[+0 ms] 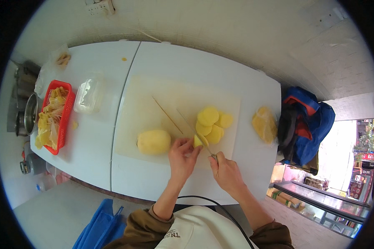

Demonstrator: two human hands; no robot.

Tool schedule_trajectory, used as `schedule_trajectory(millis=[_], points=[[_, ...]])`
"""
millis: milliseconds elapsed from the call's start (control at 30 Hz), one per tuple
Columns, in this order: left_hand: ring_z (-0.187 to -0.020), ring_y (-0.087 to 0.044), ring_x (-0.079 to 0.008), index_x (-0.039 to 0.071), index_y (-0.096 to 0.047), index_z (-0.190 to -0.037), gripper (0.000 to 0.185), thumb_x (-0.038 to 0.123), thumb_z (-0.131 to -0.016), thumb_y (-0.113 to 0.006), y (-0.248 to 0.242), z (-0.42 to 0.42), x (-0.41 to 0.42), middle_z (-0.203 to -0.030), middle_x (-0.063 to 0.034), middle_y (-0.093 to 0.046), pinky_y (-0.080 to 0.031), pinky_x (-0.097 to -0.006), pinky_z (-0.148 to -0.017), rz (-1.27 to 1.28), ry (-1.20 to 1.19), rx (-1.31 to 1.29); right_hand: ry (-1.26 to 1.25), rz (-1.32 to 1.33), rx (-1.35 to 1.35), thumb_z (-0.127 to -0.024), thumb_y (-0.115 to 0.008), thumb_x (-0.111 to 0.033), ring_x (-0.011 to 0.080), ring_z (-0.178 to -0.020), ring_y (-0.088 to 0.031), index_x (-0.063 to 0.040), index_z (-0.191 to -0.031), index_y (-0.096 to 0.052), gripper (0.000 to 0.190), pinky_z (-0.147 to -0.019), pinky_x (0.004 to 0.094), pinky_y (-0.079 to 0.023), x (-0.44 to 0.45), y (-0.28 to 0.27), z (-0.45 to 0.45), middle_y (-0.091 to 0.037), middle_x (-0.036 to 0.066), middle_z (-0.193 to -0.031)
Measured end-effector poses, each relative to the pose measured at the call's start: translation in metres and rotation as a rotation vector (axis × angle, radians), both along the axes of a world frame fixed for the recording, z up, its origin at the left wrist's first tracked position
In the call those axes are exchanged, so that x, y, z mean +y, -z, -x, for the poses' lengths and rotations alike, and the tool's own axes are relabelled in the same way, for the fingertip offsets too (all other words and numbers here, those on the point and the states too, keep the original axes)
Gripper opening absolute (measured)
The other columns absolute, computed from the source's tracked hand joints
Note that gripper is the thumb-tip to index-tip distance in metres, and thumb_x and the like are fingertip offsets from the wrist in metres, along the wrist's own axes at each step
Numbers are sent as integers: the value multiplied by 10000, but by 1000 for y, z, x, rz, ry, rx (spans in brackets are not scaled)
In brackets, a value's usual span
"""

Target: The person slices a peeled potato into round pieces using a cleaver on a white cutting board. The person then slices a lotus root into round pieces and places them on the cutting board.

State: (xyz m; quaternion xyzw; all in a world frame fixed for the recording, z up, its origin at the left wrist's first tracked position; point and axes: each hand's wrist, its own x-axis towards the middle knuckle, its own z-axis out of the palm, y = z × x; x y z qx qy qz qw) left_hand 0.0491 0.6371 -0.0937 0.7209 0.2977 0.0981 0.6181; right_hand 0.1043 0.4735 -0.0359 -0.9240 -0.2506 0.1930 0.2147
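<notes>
My right hand [226, 171] grips the handle of a long thin knife [190, 126], whose blade points up and left over a pale cutting board [174, 90]. My left hand [184, 157] has its fingertips at a small yellow slice [200, 141] beside the blade; whether they pinch it is unclear. Several round yellow slices [208, 116], which look like potato, overlap just beyond the blade. A large peeled potato [154, 142] lies left of my left hand. Between it and the knife, a thin wooden skewer [167, 115] rests on the board.
Left on the white table [93, 162] stand a red plastic basket [62, 133] of skewered yellow food and a clear plastic container [88, 95]. A clear bag of yellow food [265, 125] lies right of the board. Blue bags [311, 124] sit beyond the table's right edge.
</notes>
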Motion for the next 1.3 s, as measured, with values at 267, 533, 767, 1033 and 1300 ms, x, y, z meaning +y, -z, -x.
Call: schedule_trajectory(millis=[267, 533, 767, 1033, 1300], points=[[-931, -769, -172, -36, -748, -1344, 411, 38, -947, -824, 9, 1, -6, -1174, -139, -708, -632, -306, -846, 96, -44, -55, 43, -127, 75, -1117, -620, -269, 520, -705, -678, -21, -1019, -534, 280, -588, 571, -533, -9, 16, -13, -690, 250, -741], [-909, -782, -179, -22, -758, -1314, 383, 51, -941, -804, 10, 1, -5, -1182, -160, -757, -640, -300, -802, 179, -104, -69, 79, -152, 88, -1107, -642, -231, 499, -679, -672, -37, -1033, -530, 236, -562, 556, -517, -24, -25, 6, -692, 219, -751], [-898, -769, -160, -90, -706, -1187, 328, 65, -925, -828, -8, -8, -5, -995, -133, -785, -630, -290, -809, 346, -217, 34, 61, -169, 31, -1106, -654, -233, 477, -674, -686, -48, -1040, -532, 231, -542, 530, -528, -24, -24, 13, -700, 201, -760], [-934, -763, -164, -80, -703, -1162, 316, 57, -914, -841, -8, -10, -4, -1051, -123, -774, -628, -296, -841, 327, -195, 73, 67, -134, 16, -1104, -654, -239, 455, -672, -704, -50, -1032, -527, 239, -547, 518, -549, -19, -19, 21, -718, 190, -784], [-866, -750, -137, -58, -707, -1142, 326, 83, -890, -859, -8, -12, -6, -983, -97, -777, -621, -284, -794, 295, -206, 68, 78, -81, -31, -1069, -700, -257, 414, -647, -716, -52, -1014, -539, 266, -531, 509, -556, -23, -14, 32, -715, 165, -760]])
